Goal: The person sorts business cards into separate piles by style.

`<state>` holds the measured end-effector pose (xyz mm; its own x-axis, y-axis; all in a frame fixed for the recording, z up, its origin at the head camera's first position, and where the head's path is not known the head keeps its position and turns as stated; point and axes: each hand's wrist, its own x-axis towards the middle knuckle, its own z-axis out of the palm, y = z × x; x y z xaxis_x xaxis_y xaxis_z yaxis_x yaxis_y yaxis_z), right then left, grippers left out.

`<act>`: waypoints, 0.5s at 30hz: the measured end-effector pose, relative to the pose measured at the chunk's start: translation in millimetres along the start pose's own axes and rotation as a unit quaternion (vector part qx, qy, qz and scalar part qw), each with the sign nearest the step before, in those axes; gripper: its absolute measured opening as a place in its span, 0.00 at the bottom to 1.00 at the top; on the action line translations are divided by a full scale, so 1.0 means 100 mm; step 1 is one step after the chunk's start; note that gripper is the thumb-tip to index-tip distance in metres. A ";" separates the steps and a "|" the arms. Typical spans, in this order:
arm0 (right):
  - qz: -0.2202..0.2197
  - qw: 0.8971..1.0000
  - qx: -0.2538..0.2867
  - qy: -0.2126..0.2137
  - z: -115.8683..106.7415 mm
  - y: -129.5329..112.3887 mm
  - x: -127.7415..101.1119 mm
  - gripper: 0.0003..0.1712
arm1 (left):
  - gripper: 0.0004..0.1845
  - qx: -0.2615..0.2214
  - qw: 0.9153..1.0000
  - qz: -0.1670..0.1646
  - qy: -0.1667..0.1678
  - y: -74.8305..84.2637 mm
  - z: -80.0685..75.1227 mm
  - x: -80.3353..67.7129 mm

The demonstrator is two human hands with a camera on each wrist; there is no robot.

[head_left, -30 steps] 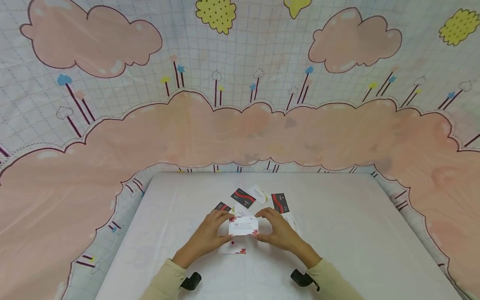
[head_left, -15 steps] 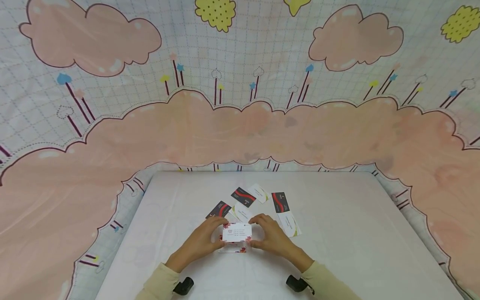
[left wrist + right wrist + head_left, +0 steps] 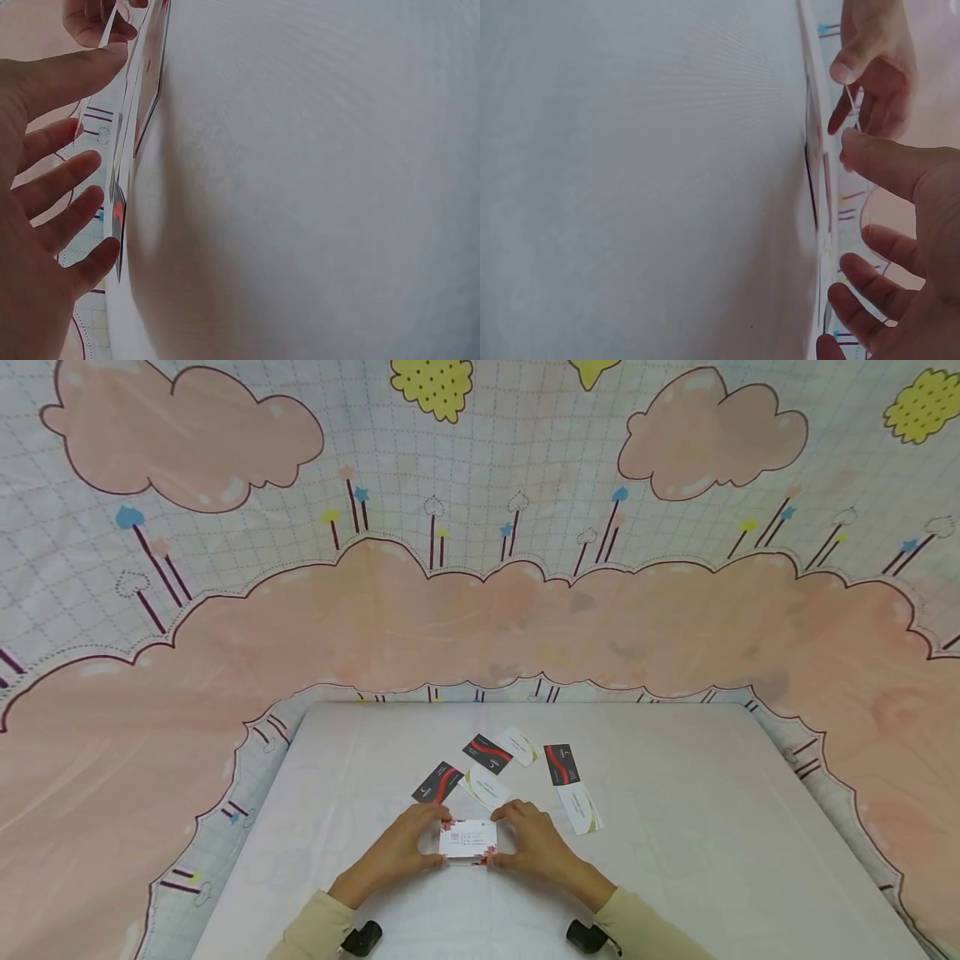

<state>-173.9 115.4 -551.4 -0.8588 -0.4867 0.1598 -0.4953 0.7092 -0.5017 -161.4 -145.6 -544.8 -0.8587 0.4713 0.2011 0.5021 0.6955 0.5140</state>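
Observation:
A white business card (image 3: 468, 838) with red floral corners is held level between both hands, close over the table. My left hand (image 3: 401, 847) pinches its left edge between thumb and index finger; the other fingers are spread, as the left wrist view shows. On the opposite edge my right hand (image 3: 536, 846) pinches it the same way. Beneath it lies a second floral card (image 3: 152, 82), mostly hidden in the head view with only its lower edge showing.
Beyond the hands on the white table (image 3: 697, 827) lie black cards with a red stripe (image 3: 438, 782) (image 3: 487, 753) (image 3: 561, 764). White cards with a green edge (image 3: 486, 787) (image 3: 517, 746) (image 3: 579, 808) lie beside them. A patterned cloth (image 3: 480, 627) hangs behind.
Both hands have brought the card down and toward the body, slightly left. It now covers most of the floral card on the table, and the cards behind are more exposed.

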 end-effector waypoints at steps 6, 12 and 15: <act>0.005 1.000 -0.009 -0.017 0.02 -0.01 -0.01 0.31 | 0.31 -0.013 1.000 -0.020 -0.016 -0.03 0.03 -0.01; 0.006 1.000 -0.022 -0.020 0.04 0.00 -0.01 0.30 | 0.30 0.008 1.000 -0.009 -0.011 -0.03 0.04 -0.01; 0.004 0.999 -0.029 -0.020 0.05 0.00 -0.01 0.30 | 0.29 0.019 1.000 -0.006 -0.007 -0.04 0.05 -0.02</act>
<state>-172.3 113.5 -555.9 -0.8577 -0.4998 0.1202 -0.4954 0.7411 -0.4532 -160.7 -146.4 -551.8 -0.8633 0.4705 0.1825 0.4954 0.7213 0.4841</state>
